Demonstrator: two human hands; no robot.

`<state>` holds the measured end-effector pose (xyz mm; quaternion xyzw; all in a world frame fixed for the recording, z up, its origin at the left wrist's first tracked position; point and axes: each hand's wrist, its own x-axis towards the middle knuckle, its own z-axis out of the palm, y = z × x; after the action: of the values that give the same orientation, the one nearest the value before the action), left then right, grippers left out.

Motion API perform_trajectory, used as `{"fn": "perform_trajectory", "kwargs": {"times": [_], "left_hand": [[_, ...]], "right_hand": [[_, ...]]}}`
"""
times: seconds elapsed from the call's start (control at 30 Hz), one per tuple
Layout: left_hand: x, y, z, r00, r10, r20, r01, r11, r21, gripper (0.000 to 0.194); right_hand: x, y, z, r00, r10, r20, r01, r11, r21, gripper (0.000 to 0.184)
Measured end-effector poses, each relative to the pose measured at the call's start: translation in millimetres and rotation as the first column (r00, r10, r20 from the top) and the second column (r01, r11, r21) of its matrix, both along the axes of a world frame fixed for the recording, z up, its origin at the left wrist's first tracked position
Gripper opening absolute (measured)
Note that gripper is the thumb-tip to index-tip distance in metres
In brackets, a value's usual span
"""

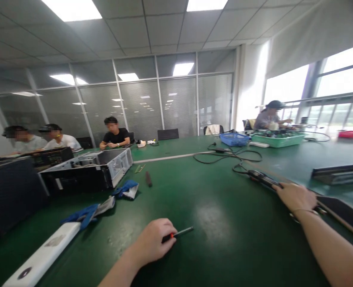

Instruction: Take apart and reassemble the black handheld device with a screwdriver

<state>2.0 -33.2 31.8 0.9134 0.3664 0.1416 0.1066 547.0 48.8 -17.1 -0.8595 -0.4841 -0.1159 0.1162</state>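
Note:
My left hand (152, 241) is closed around a small screwdriver (181, 232) with a red collar and a dark shaft that points right, low over the green table (212, 199). My right hand (296, 197) rests at the right, its fingers curled over a black cabled device (261, 177) next to a dark flat panel (344, 213). Black cables (224, 156) run from that device toward the table's middle.
An open computer case (89, 169) lies at the left, with blue gloves (125, 189) and a white slab (42, 257) near it. A blue basket (234, 138) and a green tray (279, 139) stand far right. Several people sit at the far edges.

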Motion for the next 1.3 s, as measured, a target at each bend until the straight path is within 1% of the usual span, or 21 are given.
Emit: {"fn": "perform_trajectory", "kwargs": {"times": [0.03, 0.13, 0.27, 0.47, 0.63, 0.9, 1.07, 1.2, 1.3], "left_hand": [[0, 1, -0.2, 1.000, -0.004, 0.003, 0.004, 1.000, -0.008, 0.019], [-2, 5, -2.2, 1.000, -0.010, 0.011, 0.011, 1.000, -0.021, 0.020], [-3, 6, -3.5, 1.000, 0.001, 0.003, -0.001, 0.999, -0.032, 0.020], [-2, 8, -3.7, 1.000, 0.004, 0.014, -0.003, 0.999, -0.038, 0.021], [-3, 8, -3.5, 1.000, 0.005, 0.016, -0.005, 0.999, -0.044, 0.021], [-3, 8, -2.9, 1.000, 0.024, -0.001, -0.024, 0.999, -0.027, 0.020], [-4, 7, -4.0, 1.000, 0.003, 0.012, -0.002, 1.000, -0.027, 0.021], [-4, 7, -4.9, 1.000, 0.009, 0.020, -0.008, 1.000, -0.027, 0.020], [-4, 7, -4.5, 1.000, 0.018, 0.021, -0.018, 0.999, -0.039, 0.019]], "right_hand": [[1, 2, -2.1, 0.999, -0.048, 0.002, 0.048, 0.999, 0.013, 0.047], [6, 5, -7.2, 0.995, -0.094, 0.020, 0.093, 0.995, 0.041, 0.045], [10, 7, -9.4, 0.997, -0.077, 0.013, 0.076, 0.995, 0.061, 0.044], [13, 9, -12.9, 0.999, -0.041, 0.024, 0.040, 0.997, 0.068, 0.038], [13, 8, -14.8, 0.999, -0.040, 0.008, 0.040, 0.997, 0.074, 0.037], [11, 6, -12.7, 0.997, -0.065, -0.034, 0.068, 0.994, 0.088, 0.039], [7, 10, -14.8, 0.998, -0.069, -0.011, 0.069, 0.997, 0.041, 0.039], [8, 13, -13.4, 1.000, 0.005, 0.021, -0.004, 0.999, -0.042, 0.032], [14, 15, -6.1, 0.997, 0.074, 0.018, -0.070, 0.987, -0.143, 0.030]]}}
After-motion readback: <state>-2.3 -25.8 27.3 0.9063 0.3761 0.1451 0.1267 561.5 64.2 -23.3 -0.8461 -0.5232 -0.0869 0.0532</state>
